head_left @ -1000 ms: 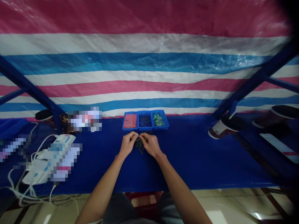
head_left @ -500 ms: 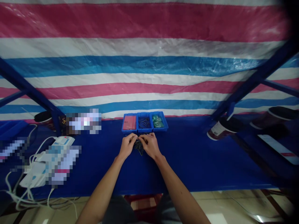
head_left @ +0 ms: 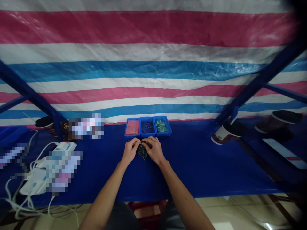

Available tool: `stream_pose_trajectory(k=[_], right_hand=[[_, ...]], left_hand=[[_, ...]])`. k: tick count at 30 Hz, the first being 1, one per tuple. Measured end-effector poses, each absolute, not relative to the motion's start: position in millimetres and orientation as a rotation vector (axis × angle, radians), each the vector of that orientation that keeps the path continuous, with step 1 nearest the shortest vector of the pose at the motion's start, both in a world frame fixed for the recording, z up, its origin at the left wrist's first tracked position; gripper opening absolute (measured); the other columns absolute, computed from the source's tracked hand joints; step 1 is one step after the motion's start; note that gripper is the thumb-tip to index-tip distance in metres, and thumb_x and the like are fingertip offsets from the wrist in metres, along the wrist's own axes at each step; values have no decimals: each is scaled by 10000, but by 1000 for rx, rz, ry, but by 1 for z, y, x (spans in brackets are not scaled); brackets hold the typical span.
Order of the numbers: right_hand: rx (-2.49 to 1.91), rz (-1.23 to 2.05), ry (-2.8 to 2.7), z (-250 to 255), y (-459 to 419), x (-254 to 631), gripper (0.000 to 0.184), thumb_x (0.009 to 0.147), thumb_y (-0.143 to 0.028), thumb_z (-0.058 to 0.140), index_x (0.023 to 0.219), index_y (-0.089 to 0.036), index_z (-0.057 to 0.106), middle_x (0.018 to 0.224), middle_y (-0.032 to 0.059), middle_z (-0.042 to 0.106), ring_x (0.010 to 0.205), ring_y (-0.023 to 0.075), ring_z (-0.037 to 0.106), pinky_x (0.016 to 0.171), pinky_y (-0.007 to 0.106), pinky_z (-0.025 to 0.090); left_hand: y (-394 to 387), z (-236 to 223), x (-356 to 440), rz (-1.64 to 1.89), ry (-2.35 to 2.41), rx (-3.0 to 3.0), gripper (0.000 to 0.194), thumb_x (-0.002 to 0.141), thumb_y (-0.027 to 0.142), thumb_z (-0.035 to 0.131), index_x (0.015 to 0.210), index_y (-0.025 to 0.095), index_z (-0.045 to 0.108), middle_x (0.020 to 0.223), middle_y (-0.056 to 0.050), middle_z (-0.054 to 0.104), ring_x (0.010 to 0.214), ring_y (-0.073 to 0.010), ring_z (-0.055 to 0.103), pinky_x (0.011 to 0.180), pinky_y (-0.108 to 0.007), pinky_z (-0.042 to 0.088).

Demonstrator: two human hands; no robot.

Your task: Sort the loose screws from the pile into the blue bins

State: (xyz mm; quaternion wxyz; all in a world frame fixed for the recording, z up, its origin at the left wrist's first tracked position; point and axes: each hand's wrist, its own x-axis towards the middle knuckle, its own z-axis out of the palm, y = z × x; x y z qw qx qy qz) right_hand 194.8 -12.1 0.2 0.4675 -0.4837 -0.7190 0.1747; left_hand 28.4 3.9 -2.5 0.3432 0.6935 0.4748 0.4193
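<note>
My left hand [head_left: 130, 150] and my right hand [head_left: 153, 149] meet fingertip to fingertip, both closed in a pinch. Between them runs a short, thin dark metal piece [head_left: 142, 141], too small to tell its exact kind. Beneath the fingers lies a loose pile of thin, dark metal pieces [head_left: 142, 153], partly hidden by the hands. Just beyond stand three blue bins side by side: the left bin [head_left: 132, 137] has flat pink packets, the middle bin [head_left: 148, 135] has similar dark thin pieces, and the right bin [head_left: 164, 134] has small green-and-white packets.
On the left of the blue table [head_left: 192, 172] are a white power strip [head_left: 35, 182] with tangled cables and blurred-out items. Toward the right sit a dark cup-like tub [head_left: 222, 135], another tub [head_left: 268, 123] and a phone-like slab [head_left: 285, 154]. A striped sheet [head_left: 153, 73] hangs behind.
The view has tilted slightly. My hands stay together over the pile with almost the same pose, and the thin dark piece between the fingertips shows more clearly now.
</note>
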Motion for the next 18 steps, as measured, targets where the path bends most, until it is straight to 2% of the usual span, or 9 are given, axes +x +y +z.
stream_pose_trajectory(k=[3,6,8,11,13,16,18], right_hand=[[-1153,432,-1719,0,-12,195,138,906,-233,667,1037,-245,711,868,33,628,844,198,597,785,338,484],[-1122,380,-1641,4,-13,195,160,892,-217,662,1045,-253,695,1060,66,589,1036,228,575,908,380,504],[-1114,363,-1589,8,-14,196,254,877,-227,672,1128,-256,652,1195,86,513,1149,244,534,1002,419,482],[-1104,392,-1504,12,-16,195,454,848,-268,702,1268,-248,532,1264,112,412,1235,260,478,1063,451,465],[-1076,424,-1433,14,-17,194,492,836,-293,714,1265,-235,481,1248,118,385,1204,251,501,1057,451,484],[-1038,469,-1364,13,-18,192,414,834,-319,712,1148,-226,459,1156,98,409,1005,203,596,1014,443,526],[-1053,528,-1356,13,-20,193,378,849,-332,689,1102,-223,431,1033,66,451,875,182,623,929,422,573]], left_hand=[[4,-2,29,1090,1234,1804,337,958,423,498,803,156,632,580,51,408,539,-111,352,553,-228,255],[3,-1,29,1108,1244,1803,345,958,426,495,796,154,632,570,52,403,533,-111,351,548,-229,250],[3,-1,28,1118,1248,1802,352,959,430,493,794,152,632,569,53,395,532,-111,349,549,-229,252],[3,-1,28,1116,1254,1804,360,961,435,489,790,152,631,565,53,391,529,-112,349,549,-229,255],[4,-1,28,1117,1254,1805,360,962,435,486,793,153,633,565,51,402,528,-112,353,546,-229,256],[3,0,28,1130,1257,1796,366,964,449,483,797,158,628,560,52,407,520,-112,356,539,-228,260],[3,1,28,1152,1268,1771,382,968,476,471,789,165,604,551,56,394,515,-113,359,535,-227,268]])
